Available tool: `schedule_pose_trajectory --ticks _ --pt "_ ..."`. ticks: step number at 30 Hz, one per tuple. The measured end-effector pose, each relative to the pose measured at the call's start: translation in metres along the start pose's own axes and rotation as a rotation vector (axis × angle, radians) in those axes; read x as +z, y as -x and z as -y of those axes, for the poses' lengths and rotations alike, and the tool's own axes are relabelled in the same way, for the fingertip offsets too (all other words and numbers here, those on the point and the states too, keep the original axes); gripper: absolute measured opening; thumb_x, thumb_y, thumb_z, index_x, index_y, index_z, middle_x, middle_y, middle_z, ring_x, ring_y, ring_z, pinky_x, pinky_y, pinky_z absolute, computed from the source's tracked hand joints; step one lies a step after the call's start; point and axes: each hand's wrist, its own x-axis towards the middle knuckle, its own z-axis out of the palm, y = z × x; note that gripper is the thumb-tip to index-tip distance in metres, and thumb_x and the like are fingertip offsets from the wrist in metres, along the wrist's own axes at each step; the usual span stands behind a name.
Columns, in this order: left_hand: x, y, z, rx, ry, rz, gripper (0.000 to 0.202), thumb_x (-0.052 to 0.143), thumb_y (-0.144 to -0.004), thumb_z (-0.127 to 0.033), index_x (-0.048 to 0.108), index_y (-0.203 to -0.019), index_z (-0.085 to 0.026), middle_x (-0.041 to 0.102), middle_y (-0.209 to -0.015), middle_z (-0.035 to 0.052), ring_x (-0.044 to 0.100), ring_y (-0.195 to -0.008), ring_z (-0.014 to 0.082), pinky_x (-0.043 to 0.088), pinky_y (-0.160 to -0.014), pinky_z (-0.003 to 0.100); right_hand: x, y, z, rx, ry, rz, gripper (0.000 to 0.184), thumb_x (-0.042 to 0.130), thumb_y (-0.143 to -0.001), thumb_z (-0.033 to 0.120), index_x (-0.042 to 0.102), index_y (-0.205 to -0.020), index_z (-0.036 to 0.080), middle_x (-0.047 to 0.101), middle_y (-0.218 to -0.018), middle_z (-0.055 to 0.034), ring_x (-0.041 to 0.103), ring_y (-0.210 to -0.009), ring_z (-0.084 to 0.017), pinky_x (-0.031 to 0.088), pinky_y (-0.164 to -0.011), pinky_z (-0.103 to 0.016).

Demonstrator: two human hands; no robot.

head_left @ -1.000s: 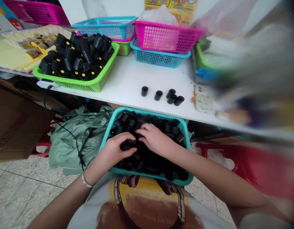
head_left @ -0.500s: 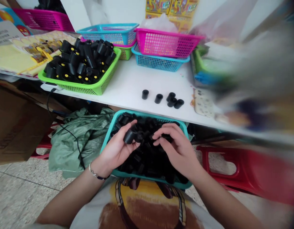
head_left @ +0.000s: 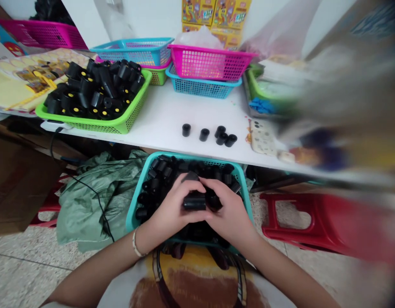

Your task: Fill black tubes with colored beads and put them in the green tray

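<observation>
Above a teal basket [head_left: 131, 209] on my lap, my two hands meet. My left hand [head_left: 172, 205] is closed around a black plastic cylinder [head_left: 195, 202], and another dark piece shows above its fingers. My right hand [head_left: 232, 209] curls against the left one, its fingers bent round a black part [head_left: 213, 200] whose shape is partly covered. Whether the two parts are joined, I cannot tell. Many black cylindrical parts [head_left: 155, 183] fill the basket beneath my hands.
Several short black cylinders [head_left: 204, 134] stand on the white table [head_left: 162, 128], near a patterned phone [head_left: 263, 137]. A green basket [head_left: 120, 126] heaped with black parts sits left. Pink [head_left: 213, 64] and blue baskets [head_left: 204, 87] are stacked behind. A red stool [head_left: 300, 222] is right.
My hands, apart half a second ago, have come together over the basket. The left fingers have wrapped over the cylinder. The view has shifted slightly to the right.
</observation>
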Motion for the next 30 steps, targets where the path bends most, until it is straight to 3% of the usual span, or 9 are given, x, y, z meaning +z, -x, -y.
schedule_pose_trajectory --ticks 2,5,7,9,13,17,22,26,30 --pt "-0.002 0.000 0.001 0.064 -0.085 -0.034 0.036 0.076 -0.068 -0.037 0.058 -0.096 -0.023 0.053 -0.106 0.0060 0.047 -0.109 0.0245 0.040 -0.095 0.036 0.000 0.000 0.002 -0.016 0.005 -0.011 0.052 0.063 -0.073 0.014 0.049 -0.121 0.025 0.061 -0.117 -0.0054 0.059 -0.106 -0.021 0.050 -0.091 -0.035" --pt "-0.003 -0.004 -0.003 0.010 0.192 -0.182 0.032 0.065 -0.078 -0.047 0.054 -0.095 -0.022 0.054 -0.102 0.0050 0.052 -0.099 0.0203 0.043 -0.089 0.034 0.002 0.003 0.006 0.038 -0.019 -0.155 0.044 0.066 -0.074 0.020 0.047 -0.114 0.024 0.061 -0.108 -0.0058 0.062 -0.097 -0.019 0.054 -0.081 -0.032" --pt "-0.003 -0.010 -0.008 -0.175 0.552 -0.273 0.041 0.049 -0.082 -0.062 0.053 -0.092 -0.022 0.056 -0.098 0.0050 0.055 -0.090 0.0184 0.047 -0.081 0.033 0.003 0.007 0.009 0.028 -0.049 -0.216 0.037 0.066 -0.075 0.019 0.046 -0.106 0.024 0.060 -0.105 -0.0055 0.063 -0.093 -0.018 0.054 -0.077 -0.029" --pt "-0.003 -0.015 -0.012 -0.409 0.891 -0.289 0.051 0.037 -0.082 -0.070 0.053 -0.088 -0.021 0.058 -0.095 0.0051 0.057 -0.082 0.0171 0.049 -0.074 0.032 0.005 0.009 0.012 -0.042 -0.060 -0.191 0.035 0.066 -0.075 0.017 0.048 -0.104 0.024 0.059 -0.106 -0.0054 0.063 -0.094 -0.017 0.053 -0.081 -0.028" --pt "0.003 -0.020 -0.017 -0.661 1.186 -0.218 0.047 0.041 -0.085 -0.064 0.057 -0.082 -0.020 0.062 -0.089 0.0043 0.060 -0.082 0.0169 0.050 -0.077 0.031 0.009 0.010 0.016 -0.151 -0.022 -0.141 0.033 0.065 -0.075 0.013 0.052 -0.104 0.023 0.060 -0.105 -0.0044 0.061 -0.098 -0.015 0.050 -0.089 -0.026" --pt "0.013 -0.015 -0.015 -0.665 1.161 -0.168 0.049 0.042 -0.085 -0.064 0.063 -0.090 -0.020 0.064 -0.091 0.0041 0.061 -0.091 0.0189 0.048 -0.086 0.032 0.012 0.008 0.015 -0.123 -0.018 -0.112 0.028 0.064 -0.074 0.012 0.056 -0.099 0.023 0.062 -0.103 -0.0042 0.061 -0.099 -0.015 0.048 -0.091 -0.026" --pt "0.015 -0.005 -0.003 -0.416 0.917 -0.078 0.054 0.056 -0.075 -0.065 0.064 -0.101 -0.017 0.063 -0.105 0.0070 0.056 -0.106 0.0234 0.042 -0.096 0.035 0.005 0.009 0.015 -0.115 -0.046 -0.204 0.028 0.067 -0.070 0.013 0.057 -0.094 0.022 0.063 -0.101 -0.0051 0.063 -0.095 -0.017 0.052 -0.084 -0.027" --pt "0.009 -0.003 0.003 -0.273 0.690 -0.112 0.041 0.055 -0.083 -0.054 0.063 -0.102 -0.018 0.061 -0.113 0.0061 0.052 -0.112 0.0219 0.036 -0.102 0.033 -0.005 0.009 0.019 -0.121 -0.047 -0.232 0.030 0.066 -0.070 0.011 0.059 -0.097 0.023 0.063 -0.100 -0.0047 0.064 -0.090 -0.017 0.053 -0.080 -0.028" --pt "0.011 -0.007 0.000 -0.380 0.743 -0.099 0.045 0.043 -0.087 -0.060 0.061 -0.103 -0.021 0.062 -0.111 0.0049 0.055 -0.106 0.0221 0.041 -0.095 0.036 -0.008 0.009 0.019 -0.081 -0.046 -0.275 0.031 0.066 -0.073 0.013 0.060 -0.101 0.024 0.064 -0.102 -0.0056 0.063 -0.094 -0.018 0.053 -0.084 -0.032"
